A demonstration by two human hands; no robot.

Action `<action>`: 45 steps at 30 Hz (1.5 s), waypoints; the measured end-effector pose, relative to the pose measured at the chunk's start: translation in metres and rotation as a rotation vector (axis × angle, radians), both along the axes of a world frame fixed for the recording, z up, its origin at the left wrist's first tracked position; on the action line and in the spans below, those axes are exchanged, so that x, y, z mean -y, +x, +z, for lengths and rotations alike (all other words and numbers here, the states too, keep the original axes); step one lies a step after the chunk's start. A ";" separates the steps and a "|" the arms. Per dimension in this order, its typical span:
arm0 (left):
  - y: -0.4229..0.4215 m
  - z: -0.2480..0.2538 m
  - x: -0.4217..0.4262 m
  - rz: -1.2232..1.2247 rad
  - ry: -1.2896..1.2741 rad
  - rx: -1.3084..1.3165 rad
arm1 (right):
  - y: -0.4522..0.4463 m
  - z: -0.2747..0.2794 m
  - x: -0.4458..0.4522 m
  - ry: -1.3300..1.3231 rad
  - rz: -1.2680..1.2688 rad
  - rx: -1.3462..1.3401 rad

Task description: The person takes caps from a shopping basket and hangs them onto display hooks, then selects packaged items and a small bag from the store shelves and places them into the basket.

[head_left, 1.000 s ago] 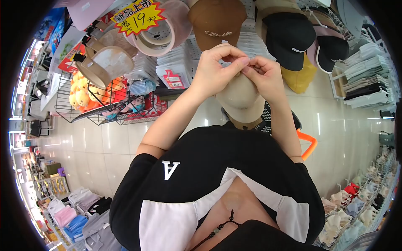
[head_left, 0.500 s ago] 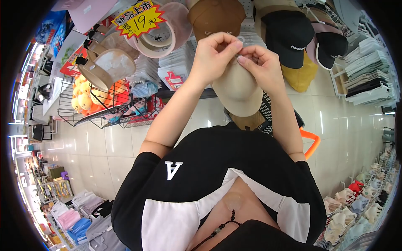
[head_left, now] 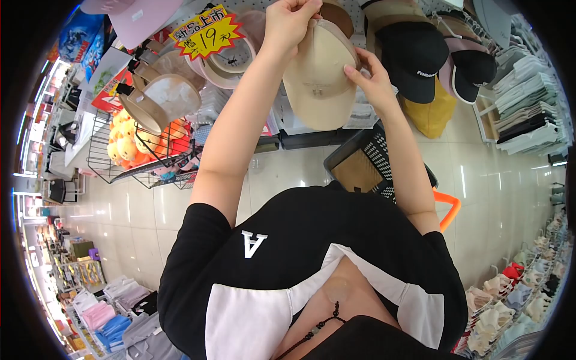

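A beige baseball cap (head_left: 321, 72) hangs brim-down at the upper middle, with a small emblem on its front. At the cap's top, the fingers of my left hand (head_left: 293, 23) are pinched together. What exactly lies between those fingertips is partly hidden. My right hand (head_left: 377, 83) grips the cap's right side, thumb on the front and other fingers at the edge. Behind the cap, part of a brown cap (head_left: 337, 17) shows on the display. A black cap (head_left: 411, 60) hangs right of my right hand.
A black shopping basket (head_left: 354, 165) with an orange handle (head_left: 449, 207) stands below the cap. Visors (head_left: 174, 96) and a yellow price sign (head_left: 207, 33) hang at left, above a wire rack of plush toys (head_left: 123, 141). Folded clothes (head_left: 528, 96) hang at right.
The beige cap has moved up and slightly left, and its front emblem now shows. My left hand has risen. My right hand has moved from the cap's top to its side.
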State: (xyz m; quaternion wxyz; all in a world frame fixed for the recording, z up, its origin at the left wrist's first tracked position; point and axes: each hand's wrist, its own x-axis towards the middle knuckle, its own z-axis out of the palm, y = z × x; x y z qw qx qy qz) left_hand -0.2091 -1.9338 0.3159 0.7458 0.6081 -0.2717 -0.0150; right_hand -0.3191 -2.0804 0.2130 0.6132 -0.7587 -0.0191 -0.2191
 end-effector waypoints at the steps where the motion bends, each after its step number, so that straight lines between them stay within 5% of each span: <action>1: 0.002 -0.001 0.001 -0.006 -0.014 -0.054 | 0.001 0.000 -0.001 0.072 -0.002 -0.035; 14: 0.034 -0.021 0.012 0.211 0.144 -0.004 | -0.010 -0.018 -0.009 0.270 -0.091 -0.123; 20: 0.063 -0.031 0.016 0.527 0.379 0.547 | -0.023 -0.026 -0.008 0.306 -0.021 -0.171; 28: 0.053 -0.036 0.011 0.500 0.317 0.422 | -0.075 -0.057 0.020 0.278 -0.067 -0.244; 30: 0.042 -0.055 -0.004 0.724 0.347 0.844 | -0.104 -0.086 0.042 0.285 -0.122 -0.291; 33: -0.002 -0.093 -0.035 0.642 0.326 0.799 | -0.166 -0.128 0.079 0.208 -0.458 -0.409; 36: -0.044 -0.149 -0.066 0.572 0.518 0.762 | -0.252 -0.161 0.112 -0.535 -1.008 -0.563; 38: -0.058 -0.206 -0.093 0.243 0.686 0.589 | -0.322 -0.193 0.137 -1.037 -1.298 -0.900; 40: -0.070 -0.258 -0.128 -0.276 1.016 0.247 | -0.359 -0.194 0.128 -1.008 -1.537 -1.236; 42: -0.088 -0.282 -0.159 -0.753 1.358 0.274 | -0.399 -0.220 0.140 -0.885 -1.524 -1.209; 44: -0.097 -0.280 -0.167 -0.794 1.383 0.187 | -0.401 -0.216 0.135 -0.758 -1.513 -1.173; 45: -0.100 -0.278 -0.169 -0.834 1.407 0.101 | -0.402 -0.214 0.134 -0.172 -1.418 -0.996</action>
